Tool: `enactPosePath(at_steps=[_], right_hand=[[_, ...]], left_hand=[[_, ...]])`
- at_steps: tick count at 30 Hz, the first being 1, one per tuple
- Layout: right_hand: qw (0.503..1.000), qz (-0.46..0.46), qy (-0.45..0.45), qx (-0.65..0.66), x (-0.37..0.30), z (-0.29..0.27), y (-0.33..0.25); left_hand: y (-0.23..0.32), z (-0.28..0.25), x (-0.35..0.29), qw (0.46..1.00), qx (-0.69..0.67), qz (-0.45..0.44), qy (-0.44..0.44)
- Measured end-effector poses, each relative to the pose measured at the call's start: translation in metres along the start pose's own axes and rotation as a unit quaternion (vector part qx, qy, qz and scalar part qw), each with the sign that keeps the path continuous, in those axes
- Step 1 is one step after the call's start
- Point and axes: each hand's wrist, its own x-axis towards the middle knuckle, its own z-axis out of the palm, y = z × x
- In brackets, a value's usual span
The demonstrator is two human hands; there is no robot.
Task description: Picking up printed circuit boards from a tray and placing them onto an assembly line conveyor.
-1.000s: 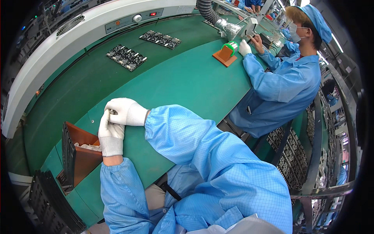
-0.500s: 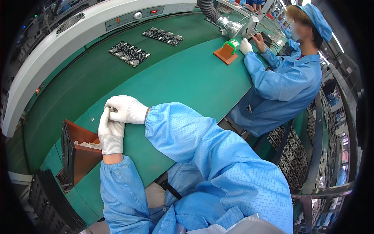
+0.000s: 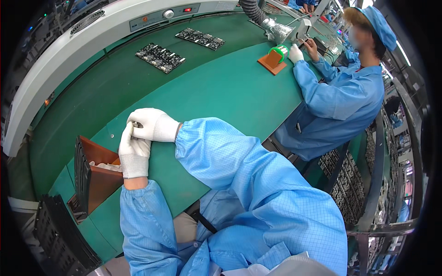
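Observation:
My left hand and my right hand, both in white knit gloves, meet above the green bench mat. The right hand's curled fingers touch the left hand's fingertips, with the left hand reaching up from below. Both sets of fingers look closed together; whatever may lie between them is hidden. Close beside my left hand is a brown box with crumpled whitish material inside. Black panels stand against the box's left side.
Two circuit boards lie along the far side under a white overhead housing. A green-rimmed wire spool rests on a brown stand. A co-worker in blue works at the right. Black slotted racks fill the lower left.
My view has turned slightly, so the bench and boards sit a little further right. My hands keep touching each other, with only a small shift of the fingers.

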Motion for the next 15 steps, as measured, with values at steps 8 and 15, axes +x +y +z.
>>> enactPosePath(at_steps=[8, 15], right_hand=[[1.0, 0.007, -0.008, 0.001, 0.0002, 0.0037, -0.0053], [1.0, 0.009, -0.007, 0.015, 0.0017, 0.0081, -0.004]], left_hand=[[0.0037, -0.0016, -0.0034, 1.0, 0.009, -0.001, 0.013], [0.0059, -0.0028, -0.0041, 1.0, 0.005, 0.001, 0.009]])
